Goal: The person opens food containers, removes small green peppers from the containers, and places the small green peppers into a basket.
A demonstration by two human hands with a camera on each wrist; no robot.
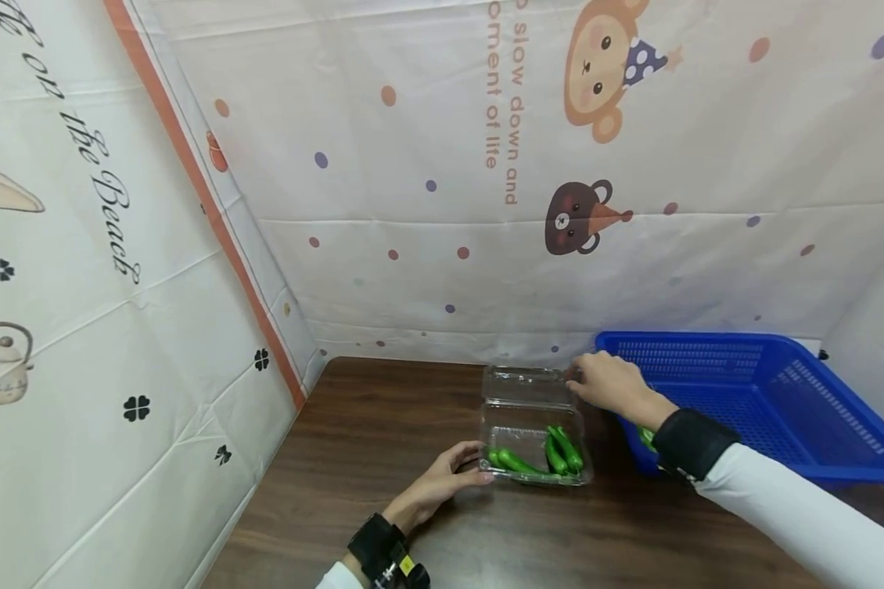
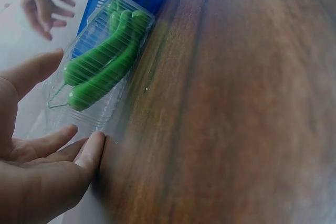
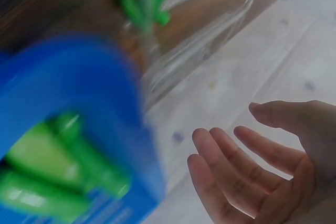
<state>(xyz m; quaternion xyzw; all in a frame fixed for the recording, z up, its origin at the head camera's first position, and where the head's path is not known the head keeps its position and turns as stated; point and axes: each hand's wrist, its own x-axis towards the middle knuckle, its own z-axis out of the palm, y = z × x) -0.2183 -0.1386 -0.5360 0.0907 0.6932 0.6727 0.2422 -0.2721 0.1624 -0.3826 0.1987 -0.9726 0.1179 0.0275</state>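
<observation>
Several green chili peppers (image 1: 564,451) lie in the clear plastic clamshell box (image 1: 516,438) in front of me, some toward its right side and some along the near edge. Its lid (image 1: 523,387) is folded back toward the wall cloth (image 1: 383,164), and the box sits near the far edge of the dark wood-grain table (image 1: 324,458). My left hand (image 1: 442,483) is at the box's near left corner, thumb and fingers parted and relaxed; whether every fingertip touches the plastic I cannot tell. My right hand (image 1: 611,383) is empty, its fingers loose and spread, between the lid's right end and the blue perforated plastic basket (image 1: 681,360). More green peppers (image 3: 39,156) lie in the basket, blurred in my right wrist view and mostly behind my black wristband (image 1: 696,443) from above. A white sleeve (image 1: 796,499) covers my right arm.

The lettering (image 1: 516,151) on the cloth ahead runs sideways: I can read "slow down and" on one line and "oment of life" on the other, the line starts cut off by the picture's edge. Beside it are a tan animal face (image 1: 597,65) and a brown bear face (image 1: 578,219), both in party hats. On the left cloth (image 1: 66,458), black script (image 1: 106,192) reads "on the Beach", above a printed teapot (image 1: 0,372) and four-leaf clovers (image 1: 136,407).
</observation>
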